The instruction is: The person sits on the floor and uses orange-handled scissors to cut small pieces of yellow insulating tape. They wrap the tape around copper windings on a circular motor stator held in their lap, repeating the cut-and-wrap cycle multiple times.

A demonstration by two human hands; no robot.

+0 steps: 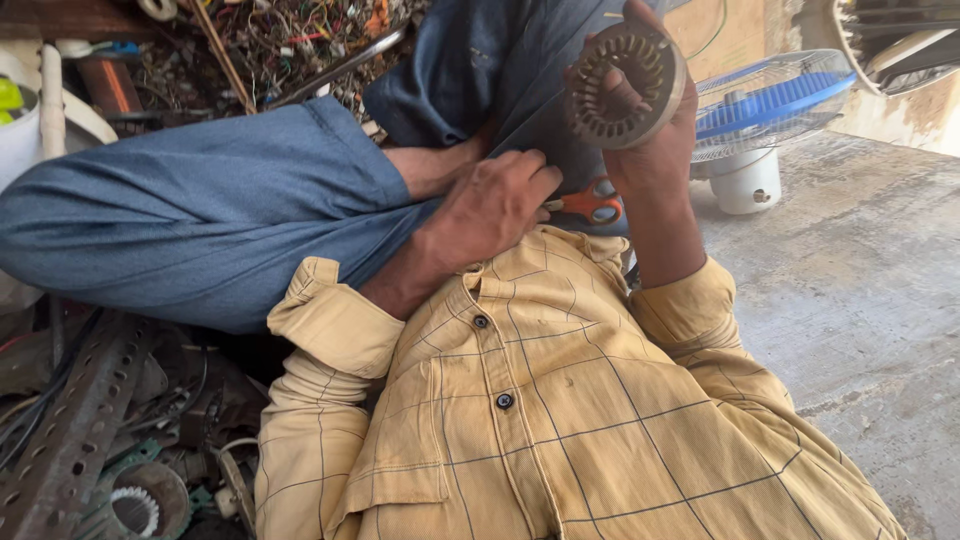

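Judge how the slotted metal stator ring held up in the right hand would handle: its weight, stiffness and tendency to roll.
The stator ring looks like solid metal, so probably heavy and rigid. Its round rim would likely roll on the concrete floor. The right hand grips through its hole.

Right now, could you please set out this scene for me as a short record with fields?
Setting: person seated on a concrete floor, legs crossed.
Right hand: raised, gripping a round slotted metal motor core.
Left hand: resting low in the lap, beside orange-handled scissors.
Scissors: lying in the lap, only the handles show.
Behind: blue fan on a white base.
Left side: heap of tangled wires; perforated metal bar.
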